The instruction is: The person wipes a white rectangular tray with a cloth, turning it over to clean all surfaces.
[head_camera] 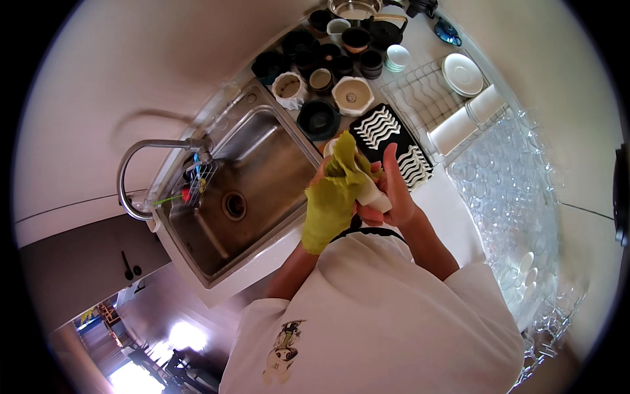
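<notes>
A yellow-green cloth (327,212) drapes over my left hand (319,172), covering most of it and hanging down to the wrist. Bunched cloth presses against a white ceramic piece (372,196) whose full shape is hidden. From the other side my right hand (401,199) grips this piece, thumb raised and fingers curled beneath it. Both hands are close together in front of my chest, above the counter edge. Just beyond them lies a black tray (381,147) with rows of wavy white ceramic pieces (378,127). A pale round item (330,147) is partly hidden behind the cloth.
Left is a steel sink (275,172) with a curved faucet (147,144) and a wire caddy (202,182). Dark and white bowls (353,97) crowd the back counter. A wire rack (418,91) holds white dishes (462,74). Many clear glasses (507,182) stand at right.
</notes>
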Motion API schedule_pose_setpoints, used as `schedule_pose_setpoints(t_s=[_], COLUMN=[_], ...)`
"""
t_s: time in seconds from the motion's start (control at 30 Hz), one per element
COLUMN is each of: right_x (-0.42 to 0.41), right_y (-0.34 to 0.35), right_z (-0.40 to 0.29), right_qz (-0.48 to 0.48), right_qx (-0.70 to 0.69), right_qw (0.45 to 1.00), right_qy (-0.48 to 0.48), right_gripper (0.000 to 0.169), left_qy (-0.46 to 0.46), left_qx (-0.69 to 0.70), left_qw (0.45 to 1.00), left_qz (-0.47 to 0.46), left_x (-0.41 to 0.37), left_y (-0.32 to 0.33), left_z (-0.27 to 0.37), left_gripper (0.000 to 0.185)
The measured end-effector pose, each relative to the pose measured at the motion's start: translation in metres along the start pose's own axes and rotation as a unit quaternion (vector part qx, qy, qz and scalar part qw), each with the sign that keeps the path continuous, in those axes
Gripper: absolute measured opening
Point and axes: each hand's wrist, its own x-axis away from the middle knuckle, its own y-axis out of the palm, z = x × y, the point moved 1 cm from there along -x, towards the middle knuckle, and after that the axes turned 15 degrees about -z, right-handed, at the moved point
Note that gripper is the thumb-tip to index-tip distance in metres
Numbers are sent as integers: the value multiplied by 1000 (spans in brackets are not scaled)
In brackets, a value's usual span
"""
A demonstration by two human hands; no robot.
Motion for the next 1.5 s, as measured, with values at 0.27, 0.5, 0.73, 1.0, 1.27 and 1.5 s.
schedule_pose_setpoints(t_s=[0.27, 0.5, 0.73, 1.0, 1.27, 1.5], right_x=[-4, 2, 12, 10, 30, 21], right_y=[8, -3, -3, 7, -8, -10], right_z=[4, 11, 10, 10, -6, 10], right_qz=[119, 264, 284, 254, 220, 346], right_qx=[103, 365, 719, 716, 478, 435], right_qw=[986, 882, 615, 602, 838, 806], right_qy=[62, -137, -158, -245, -146, -204], right_gripper=[63, 34, 36, 57, 24, 24], left_qy=[174, -27, 104, 131, -44, 25], left_qx=[-514, -410, -473, -589, -423, -567], left_qw=[838, 909, 870, 784, 894, 820], left_qz=[-48, -64, -91, -145, -137, -75], left_x=[2, 4, -3, -2, 10, -2], left_y=[-34, -32, -30, -21, -30, -28], left_z=[-9, -26, -49, -33, -32, -37], left_gripper=[62, 85, 67, 42, 58, 67])
